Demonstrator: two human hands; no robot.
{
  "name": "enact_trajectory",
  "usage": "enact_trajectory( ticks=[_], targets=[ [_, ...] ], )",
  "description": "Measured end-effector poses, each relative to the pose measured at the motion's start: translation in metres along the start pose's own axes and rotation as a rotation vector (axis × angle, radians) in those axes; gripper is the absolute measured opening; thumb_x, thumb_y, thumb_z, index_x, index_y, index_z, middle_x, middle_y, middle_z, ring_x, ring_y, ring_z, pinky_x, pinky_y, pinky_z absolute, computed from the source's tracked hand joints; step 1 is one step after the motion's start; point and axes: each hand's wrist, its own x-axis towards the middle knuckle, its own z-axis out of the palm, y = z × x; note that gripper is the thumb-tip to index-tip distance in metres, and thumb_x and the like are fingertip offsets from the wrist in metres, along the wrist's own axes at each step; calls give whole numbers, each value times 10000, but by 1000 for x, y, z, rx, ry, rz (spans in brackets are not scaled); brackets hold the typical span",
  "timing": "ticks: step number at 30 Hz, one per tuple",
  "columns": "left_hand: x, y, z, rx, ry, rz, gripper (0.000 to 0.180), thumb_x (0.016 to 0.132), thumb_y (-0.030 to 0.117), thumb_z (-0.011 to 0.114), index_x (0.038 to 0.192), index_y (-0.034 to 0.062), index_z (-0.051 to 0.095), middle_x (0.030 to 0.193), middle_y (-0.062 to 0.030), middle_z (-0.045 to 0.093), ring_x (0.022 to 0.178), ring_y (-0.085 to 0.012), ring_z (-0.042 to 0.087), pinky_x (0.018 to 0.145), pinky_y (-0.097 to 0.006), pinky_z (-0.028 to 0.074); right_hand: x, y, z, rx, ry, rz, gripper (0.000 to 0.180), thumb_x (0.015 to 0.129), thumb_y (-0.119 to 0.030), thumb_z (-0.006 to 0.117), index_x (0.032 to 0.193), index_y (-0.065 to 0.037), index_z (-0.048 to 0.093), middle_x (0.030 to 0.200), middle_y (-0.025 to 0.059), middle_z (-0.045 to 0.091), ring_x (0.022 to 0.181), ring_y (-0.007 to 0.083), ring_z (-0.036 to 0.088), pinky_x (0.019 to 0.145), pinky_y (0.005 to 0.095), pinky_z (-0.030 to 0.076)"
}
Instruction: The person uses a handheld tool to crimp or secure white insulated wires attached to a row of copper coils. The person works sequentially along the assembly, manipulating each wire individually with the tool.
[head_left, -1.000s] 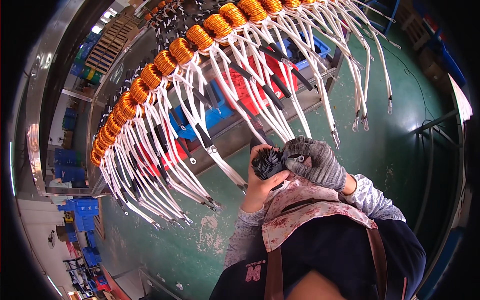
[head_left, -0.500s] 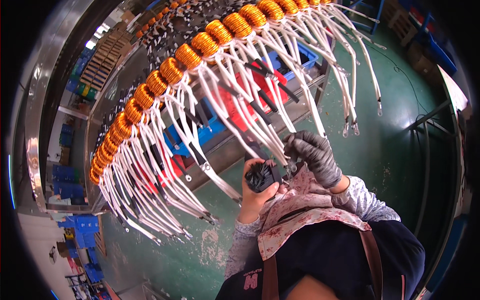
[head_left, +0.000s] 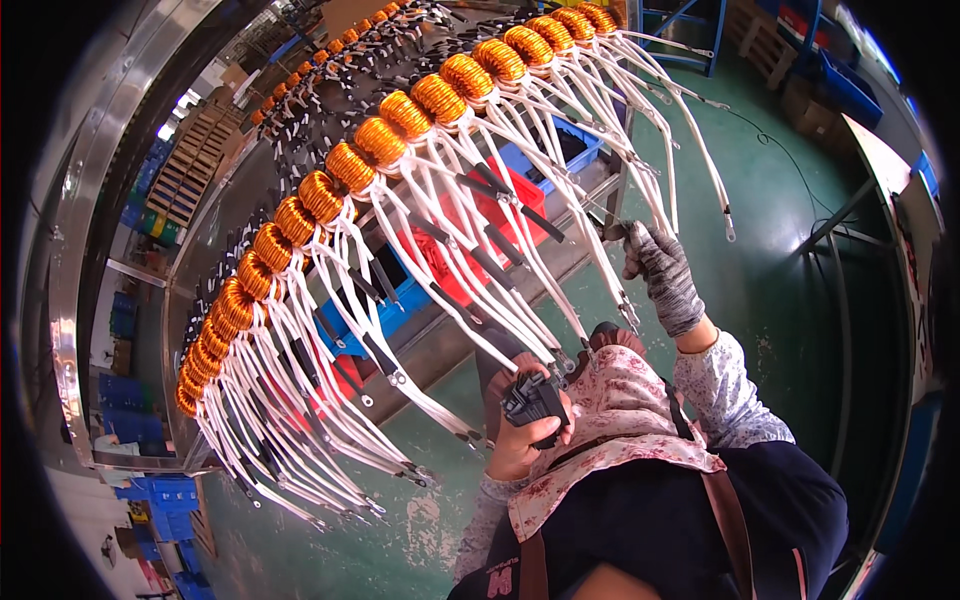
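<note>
Copper-wound ring coils [head_left: 381,142] hang in a long curved row, with white sleeved leads [head_left: 592,228] fanning down toward me. Many leads end in metal ring lugs [head_left: 629,318]; some carry black sleeves [head_left: 542,224]. My left hand [head_left: 520,440], bare, is closed around a bundle of short black sleeves [head_left: 533,398] in front of my apron, just below some lugs. To the right, my right hand [head_left: 662,278] wears a grey glove. Its fingers are closed together beside the leads at the right; what they pinch is too small and dark to make out.
A red bin [head_left: 478,262] and a blue bin [head_left: 385,318] stand on the metal bench behind the leads. Another blue bin [head_left: 566,150] sits farther right. A metal-legged stand [head_left: 845,222] is at the right, and a cable [head_left: 790,150] lies on the green floor.
My right hand has moved up and right, away from the lugs near my left hand. My left hand with the sleeve bundle has dropped slightly. The coil row has shifted in view.
</note>
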Motion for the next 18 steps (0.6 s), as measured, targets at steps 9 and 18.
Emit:
enact_trajectory(
  ticks=[9, 18],
  targets=[
    [-6, -2, -7, -76, -25, -11, 621, 739, 35, 656, 1264, 94, 329, 813, -148, 578, 671, -231, 611, 526, -308, 525, 4, -12, 3, -166, 73, 90, 333, 982, -299, 510, 903, -23, 679, 678, -27, 560, 601, 41, 469, 554, 222, 417],
    [-5, -3, -8, -56, -18, -17, 609, 746, 30, 665, 1258, 95, 343, 838, -150, 587, 700, -231, 619, 549, -316, 523, 31, 1, 36, -335, 88, -133, 341, 965, -278, 540, 893, 26, 675, 743, 78, 659, 688, 122, 546, 674, 298, 464]
  ],
)
